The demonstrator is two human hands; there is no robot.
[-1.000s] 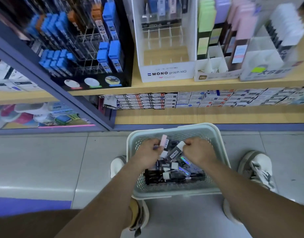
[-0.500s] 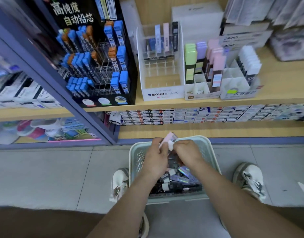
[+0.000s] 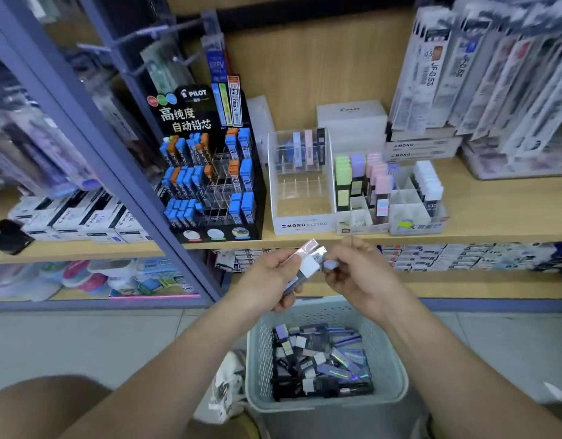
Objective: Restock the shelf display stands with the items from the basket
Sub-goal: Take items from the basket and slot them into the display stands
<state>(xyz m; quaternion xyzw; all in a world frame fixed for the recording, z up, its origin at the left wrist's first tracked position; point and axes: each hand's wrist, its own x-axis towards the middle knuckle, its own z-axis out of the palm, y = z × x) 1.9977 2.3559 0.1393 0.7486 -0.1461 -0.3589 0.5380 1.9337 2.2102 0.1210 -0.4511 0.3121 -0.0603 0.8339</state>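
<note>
A pale green basket (image 3: 257, 372) stands on the floor between my feet, holding several small lead-refill cases. Above it, my left hand (image 3: 267, 280) grips a few cases (image 3: 308, 261), pink and white-topped, fanned upward. My right hand (image 3: 362, 274) pinches a lilac case (image 3: 331, 265) right beside them. On the wooden shelf (image 3: 495, 213) stands the white MONO graph MG stand (image 3: 302, 224), its front rows bare and a few cases at the back. To its right, cardboard stands (image 3: 362, 228) hold green, lilac, pink and white cases.
A black PILOT lead display (image 3: 210, 172) with blue and orange cases stands left of the MONO stand. A purple glass door frame (image 3: 115, 172) slants at the left. Hanging refill packs (image 3: 482, 74) fill the upper right. Boxes line the lower shelf. My white shoe (image 3: 226, 388) sits by the basket.
Both hands have lifted out of the basket with cases and now sit at shelf-edge height. My view has tilted upward, showing more of the shelf.
</note>
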